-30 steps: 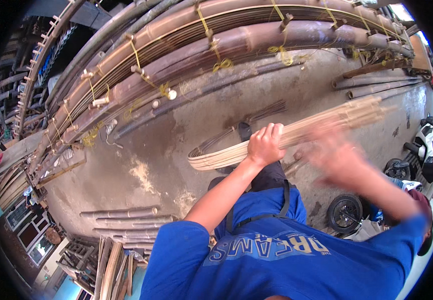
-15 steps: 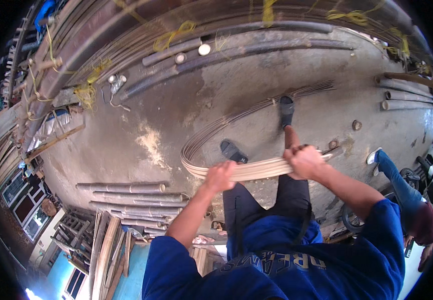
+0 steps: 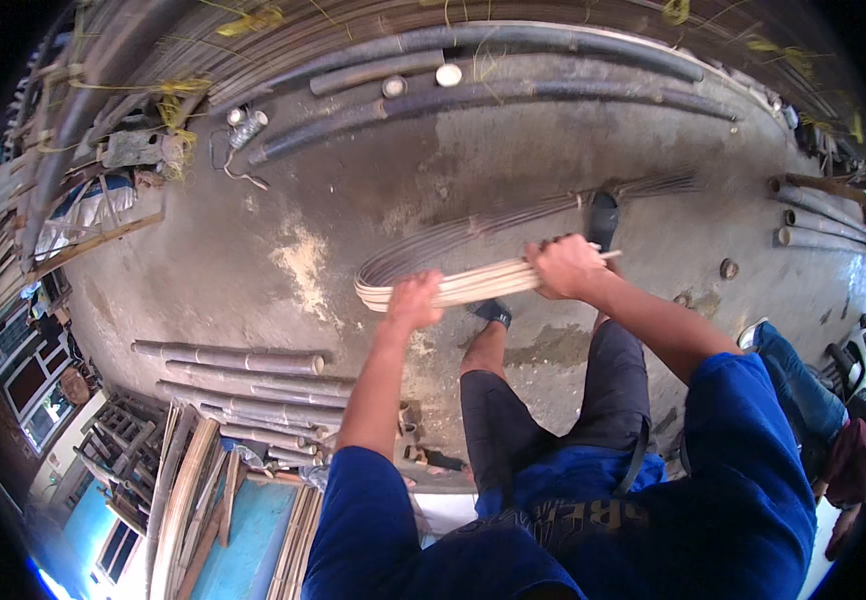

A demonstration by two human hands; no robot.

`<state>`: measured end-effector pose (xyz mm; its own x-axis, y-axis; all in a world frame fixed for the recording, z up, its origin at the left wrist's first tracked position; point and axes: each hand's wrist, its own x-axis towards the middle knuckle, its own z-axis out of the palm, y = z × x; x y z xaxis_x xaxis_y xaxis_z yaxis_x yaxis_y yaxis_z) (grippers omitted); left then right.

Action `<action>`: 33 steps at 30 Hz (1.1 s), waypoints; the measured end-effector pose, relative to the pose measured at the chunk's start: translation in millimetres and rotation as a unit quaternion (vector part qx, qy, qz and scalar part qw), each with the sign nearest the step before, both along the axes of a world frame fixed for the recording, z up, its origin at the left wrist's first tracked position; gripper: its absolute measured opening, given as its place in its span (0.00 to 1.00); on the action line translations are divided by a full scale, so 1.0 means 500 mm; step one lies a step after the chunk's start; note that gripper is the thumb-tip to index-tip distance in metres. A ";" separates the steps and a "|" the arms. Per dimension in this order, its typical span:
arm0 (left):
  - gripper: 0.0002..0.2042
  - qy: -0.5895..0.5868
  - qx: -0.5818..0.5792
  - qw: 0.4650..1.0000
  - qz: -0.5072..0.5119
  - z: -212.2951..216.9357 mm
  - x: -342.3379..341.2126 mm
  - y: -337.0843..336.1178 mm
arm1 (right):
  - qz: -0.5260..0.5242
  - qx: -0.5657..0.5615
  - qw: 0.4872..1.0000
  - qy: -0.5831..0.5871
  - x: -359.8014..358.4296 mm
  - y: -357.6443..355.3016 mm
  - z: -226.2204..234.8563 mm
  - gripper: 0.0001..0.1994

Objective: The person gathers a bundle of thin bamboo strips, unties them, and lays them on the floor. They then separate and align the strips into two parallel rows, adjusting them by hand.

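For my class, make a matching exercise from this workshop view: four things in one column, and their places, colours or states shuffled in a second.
Column one
1. Left hand
2. Right hand
3. Strip bundle
4. Shirt

Column two
A. Grips near the pale end
B. Blue
C. Grips nearer the bend
D. Curved back on itself, with a pale stretch between the hands

Right pairs
1-C; 2-A; 3-D; 4-B
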<state>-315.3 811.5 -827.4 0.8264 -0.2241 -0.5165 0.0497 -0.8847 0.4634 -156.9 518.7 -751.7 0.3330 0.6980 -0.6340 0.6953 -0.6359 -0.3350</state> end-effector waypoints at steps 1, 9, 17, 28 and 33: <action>0.27 -0.029 -0.030 0.999 0.003 0.031 0.005 -0.039 | 0.003 -0.009 1.000 -0.012 0.009 -0.044 0.053 0.19; 0.21 -0.398 -0.131 0.881 0.218 0.578 0.182 -0.256 | 0.173 0.050 0.885 -0.430 0.209 -0.092 0.815 0.21; 0.13 -0.475 -0.416 0.646 0.428 1.015 0.000 0.161 | 0.105 0.588 0.700 -0.391 -0.025 0.048 1.202 0.27; 0.20 -0.370 -0.706 0.604 0.005 1.417 -0.156 -0.039 | -0.899 0.274 0.101 0.327 -0.250 -0.234 0.311 0.51; 0.16 -0.295 -0.677 0.650 -0.178 1.536 -0.064 -0.187 | -0.742 0.551 -0.108 0.367 -0.119 -0.228 0.353 0.52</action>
